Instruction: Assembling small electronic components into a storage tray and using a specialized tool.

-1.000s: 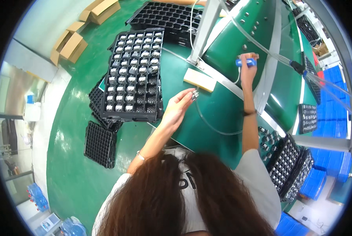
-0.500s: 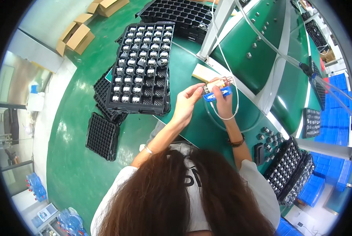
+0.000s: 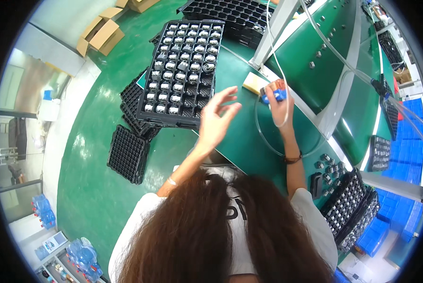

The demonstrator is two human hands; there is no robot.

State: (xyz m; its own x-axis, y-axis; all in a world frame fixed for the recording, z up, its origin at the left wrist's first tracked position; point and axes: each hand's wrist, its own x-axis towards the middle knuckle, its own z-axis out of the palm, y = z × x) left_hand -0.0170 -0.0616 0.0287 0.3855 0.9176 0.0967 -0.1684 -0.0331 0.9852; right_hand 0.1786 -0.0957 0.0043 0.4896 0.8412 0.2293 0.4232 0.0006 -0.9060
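My left hand (image 3: 215, 120) is raised over the near edge of the green table (image 3: 249, 153), its fingers apart and nothing in them. Beside it on the left is a black compartment tray (image 3: 194, 121) filled with silver metal parts (image 3: 178, 87), some pockets at its near right corner being bare. My right hand (image 3: 282, 107) is closed around a blue hand-held tool (image 3: 278, 95), from which a thin white tube (image 3: 287, 85) runs. The fingers partly cover the tool, so I cannot tell whether a part sits in it. Just beyond lies a pale yellow block (image 3: 254, 83).
A green conveyor belt (image 3: 332, 89) carries several small metal parts beyond a white metal post (image 3: 274, 35). Loose parts (image 3: 328, 169) and filled black trays (image 3: 346, 203) are at the right. Stacked black trays (image 3: 128, 154) stand on the floor, with an open cardboard box (image 3: 106, 37) farther back.
My left hand has come off the metal piece and moved left, fingers spreading. My right hand with the blue tool has turned and shifted slightly right and away. The view has shifted a little.
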